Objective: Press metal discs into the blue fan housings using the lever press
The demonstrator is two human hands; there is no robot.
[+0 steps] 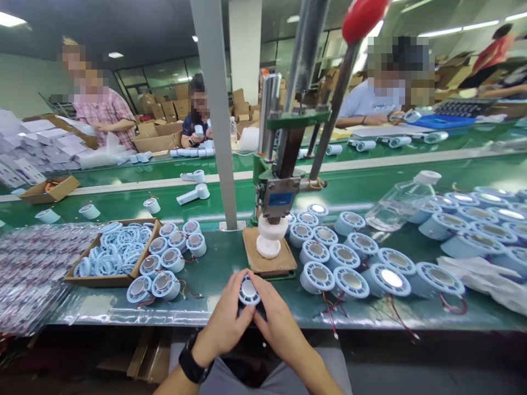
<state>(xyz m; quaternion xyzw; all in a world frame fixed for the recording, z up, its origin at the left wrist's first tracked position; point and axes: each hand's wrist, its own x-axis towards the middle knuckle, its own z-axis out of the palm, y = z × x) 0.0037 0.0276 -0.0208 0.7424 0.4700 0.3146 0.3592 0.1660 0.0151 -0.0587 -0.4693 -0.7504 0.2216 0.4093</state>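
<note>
Between my two hands, at the table's front edge, is a light blue round motor housing with a silver disc in its top. My left hand wraps its left side, and my right hand closes round the other side; the fingertips meet at the far rim. Just beyond stands a hand press with a red-knobbed lever. Its white round pusher hangs over a white round seat on a brown board. The housing's underside is hidden by my hands.
Several similar housings with thin wires stand right of the press, more at left. A cardboard box holds blue rings. A clear bottle lies tilted at right; bubble-wrap-like sheets cover the left. Co-workers work across the green conveyor.
</note>
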